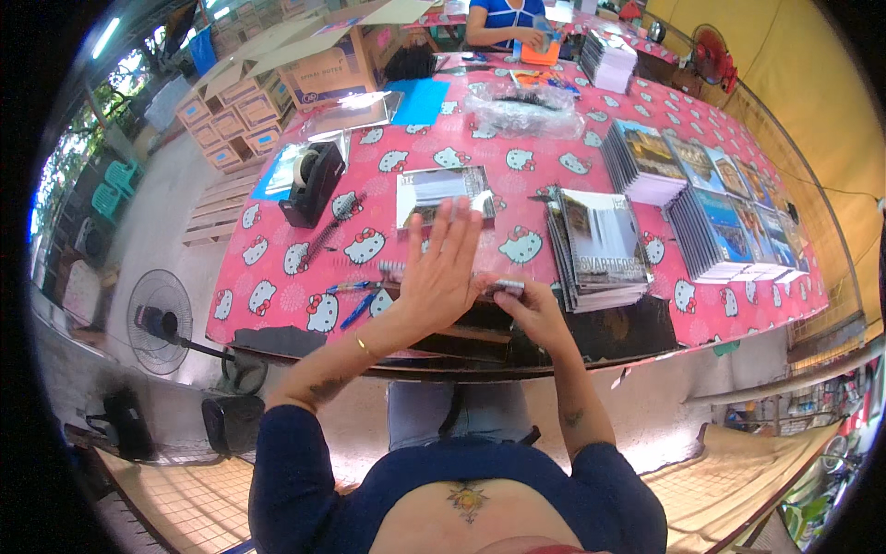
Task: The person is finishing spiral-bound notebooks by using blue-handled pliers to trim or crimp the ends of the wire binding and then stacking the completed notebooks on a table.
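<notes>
My left hand (436, 272) is stretched out flat, fingers extended, over a spiral-bound notebook (391, 268) near the table's front edge. Most of that notebook is hidden under the hand. My right hand (535, 312) pinches its right end, where a pale edge shows between thumb and fingers. Just beyond my left fingertips lies another notebook (445, 187) with a waterfall picture on its cover. To the right of my right hand stands a stack of spiral notebooks (600, 245) with a similar cover.
A black tape dispenser (314, 183), a dark brush-like strip (338, 224) and blue pens (358, 310) lie at left. Notebook stacks (729, 240) fill the right side. Clear plastic wrap (524, 111), a blue sheet (421, 102) and cardboard boxes (328, 69) are farther off. A co-worker (506, 23) sits opposite.
</notes>
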Available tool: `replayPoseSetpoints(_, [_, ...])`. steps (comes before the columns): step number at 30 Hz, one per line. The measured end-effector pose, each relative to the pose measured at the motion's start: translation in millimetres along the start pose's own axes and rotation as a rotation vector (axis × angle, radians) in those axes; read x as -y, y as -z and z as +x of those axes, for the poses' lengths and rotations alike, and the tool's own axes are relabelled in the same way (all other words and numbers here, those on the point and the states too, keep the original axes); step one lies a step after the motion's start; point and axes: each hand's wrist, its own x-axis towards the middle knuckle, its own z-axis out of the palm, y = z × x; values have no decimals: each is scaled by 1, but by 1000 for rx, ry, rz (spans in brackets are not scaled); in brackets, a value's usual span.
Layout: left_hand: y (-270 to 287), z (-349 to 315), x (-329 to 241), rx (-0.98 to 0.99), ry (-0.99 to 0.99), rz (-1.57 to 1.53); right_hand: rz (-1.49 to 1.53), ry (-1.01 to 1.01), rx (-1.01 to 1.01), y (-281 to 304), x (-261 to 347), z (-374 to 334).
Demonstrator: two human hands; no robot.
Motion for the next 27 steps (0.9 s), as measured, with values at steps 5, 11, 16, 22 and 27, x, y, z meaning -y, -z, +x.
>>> replayPoseSetpoints(5, [-28, -61, -35, 20, -177, -263, -180, -78, 87, 12, 8, 2])
replayPoseSetpoints(11, [-39, -65, -37, -20, -222, -339, -141, 13, 19, 3, 5, 3])
replayPoseSetpoints(16, [-11, 2, -15, -59, -79, -101, -230, 11, 54, 4, 6, 5])
replayPoseSetpoints(22, [-17, -24, -31, -10, -142, -330, -292, -1, 61, 9, -3, 7])
replayPoseSetpoints(27, [-10, -45, -33, -2, -147, -391, -404, 63, -3, 10, 32, 3])
